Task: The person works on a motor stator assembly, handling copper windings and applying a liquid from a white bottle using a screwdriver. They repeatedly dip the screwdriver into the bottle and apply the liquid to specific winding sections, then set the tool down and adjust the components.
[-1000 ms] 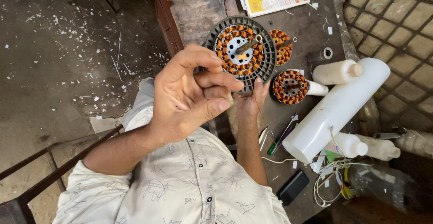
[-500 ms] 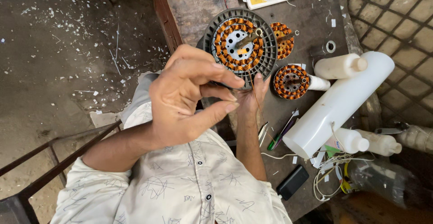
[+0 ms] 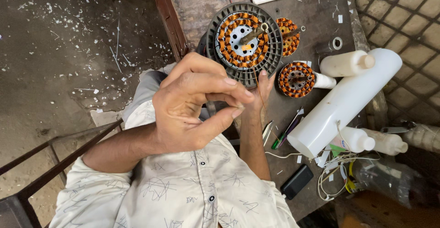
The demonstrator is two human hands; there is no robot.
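Dark workbench (image 3: 316, 17) beside littered floor (image 3: 68, 49); hands near a motor stator (image 3: 243, 40).

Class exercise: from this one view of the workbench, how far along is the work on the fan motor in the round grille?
Done: the copper coils already ring the stator in the dark grille. In hand: the left hand pinches something too fine to identify; the right hand touches the grille's edge. Left: two more wound stators lie apart beside it, unassembled.
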